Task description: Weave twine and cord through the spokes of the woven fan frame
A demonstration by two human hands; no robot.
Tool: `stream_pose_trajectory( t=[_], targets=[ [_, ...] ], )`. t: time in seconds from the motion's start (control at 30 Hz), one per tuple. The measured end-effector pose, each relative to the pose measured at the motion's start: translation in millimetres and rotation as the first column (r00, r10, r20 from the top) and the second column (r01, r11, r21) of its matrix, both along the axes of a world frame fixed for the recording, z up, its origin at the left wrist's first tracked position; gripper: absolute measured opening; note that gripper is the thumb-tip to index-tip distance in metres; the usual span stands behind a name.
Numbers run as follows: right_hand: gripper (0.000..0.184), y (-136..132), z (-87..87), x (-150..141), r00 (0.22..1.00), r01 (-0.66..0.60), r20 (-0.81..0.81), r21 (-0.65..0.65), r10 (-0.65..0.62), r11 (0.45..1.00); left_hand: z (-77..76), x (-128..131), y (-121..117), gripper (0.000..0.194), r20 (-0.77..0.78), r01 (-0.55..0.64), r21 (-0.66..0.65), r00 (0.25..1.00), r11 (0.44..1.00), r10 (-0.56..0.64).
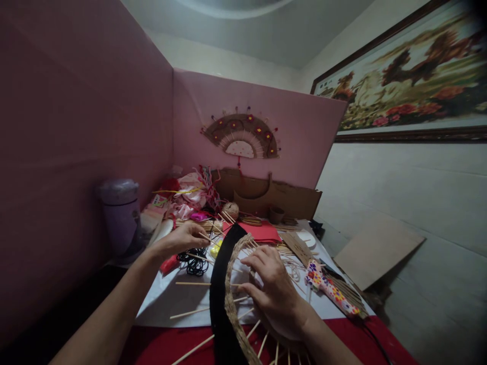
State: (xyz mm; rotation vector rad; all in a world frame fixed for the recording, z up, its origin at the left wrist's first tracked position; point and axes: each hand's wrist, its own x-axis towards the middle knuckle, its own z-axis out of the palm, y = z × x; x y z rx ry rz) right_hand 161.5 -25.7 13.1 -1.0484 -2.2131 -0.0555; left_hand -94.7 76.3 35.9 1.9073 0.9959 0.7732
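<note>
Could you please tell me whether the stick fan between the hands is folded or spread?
The fan is spread: its sticks splay apart beyond the curved black band.

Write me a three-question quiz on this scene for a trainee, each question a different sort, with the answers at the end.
1. Fill in the blank: The fingertips of the left hand are on a thin ____.
2. True or false: The broad curved band beside the braided trim is white.
3. Which hand is nearer to the flower-patterned tool?

Key:
1. wooden stick
2. False; it is black.
3. The right hand.
</note>
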Motion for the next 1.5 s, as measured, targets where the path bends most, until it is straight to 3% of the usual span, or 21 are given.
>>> stream_pose_trajectory(
  t=[0.27,0.63,0.77,0.93,1.17,1.37,1.5],
  targets=[
    [0.036,0,0.3,-1,1.0,-0.006,0.004,-0.019,0.006,1.0,13.4,-3,-6,0.016,-0.034,-0.151,0.02,0.988,0.988,0.151],
    [0.038,0,-0.2,1,1.0,0.022,-0.002,-0.02,-0.022,1.0,24.1,-7,-14,0.018,0.108,-0.26,0.029,0.961,0.965,0.255],
    [0.037,0,-1.5,0,1.0,0.014,0.017,-0.005,-0.014,1.0,26.2,-8,-14,0.02,0.143,-0.223,0.013,0.965,0.975,0.219],
    [0.035,1,0.5,0,0.999,0.027,0.018,-0.015,-0.027,1.0,27.5,0,-21,0.016,0.091,-0.086,-0.013,0.992,0.996,0.087],
    [0.037,1,-1.0,0,0.999,0.036,0.018,-0.027,-0.035,0.999,13.6,11,-23,0.014,-0.052,0.12,-0.005,0.991,0.993,-0.12],
    [0.037,2,-1.5,1,0.999,0.055,0.0,-0.028,-0.055,0.998,6.7,6,-14,0.014,-0.118,0.102,0.098,0.989,0.99,-0.09],
    [0.038,4,-2.1,1,0.998,0.063,-0.018,-0.022,-0.064,0.998,11.8,2,-13,0.017,-0.077,0.024,0.062,0.997,0.998,-0.02]
  ],
)
